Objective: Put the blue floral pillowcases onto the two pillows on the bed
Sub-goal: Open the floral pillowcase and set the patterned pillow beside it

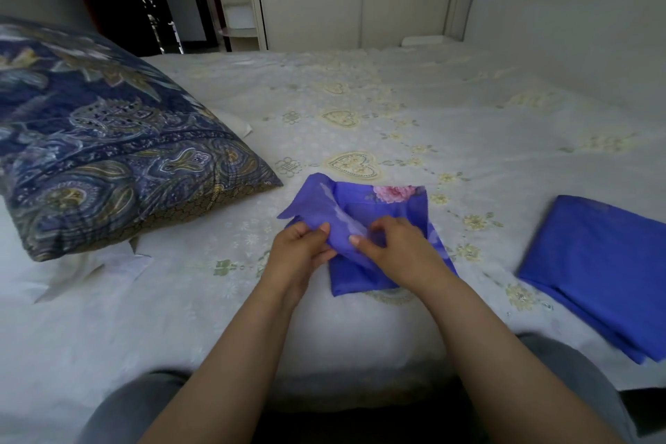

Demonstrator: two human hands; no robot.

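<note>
A folded blue pillowcase (389,205) with a pink flower print lies on the bed in front of me. My left hand (301,249) pinches a lifted flap of it between thumb and fingers. My right hand (393,245) grips the same flap from the right, fingers curled into the cloth. A second folded blue pillowcase (598,263) lies flat at the right. One pillow (108,141) in a dark blue paisley cover lies at the left; a white corner (236,124) shows behind it, and what it belongs to I cannot tell.
The bed (432,112) carries a pale sheet with cream heart and flower embroidery. A white headboard (562,4) rises at the right back. White wardrobe doors (353,0) and a shelf stand beyond the bed. My knees in grey trousers (137,407) press against the near edge.
</note>
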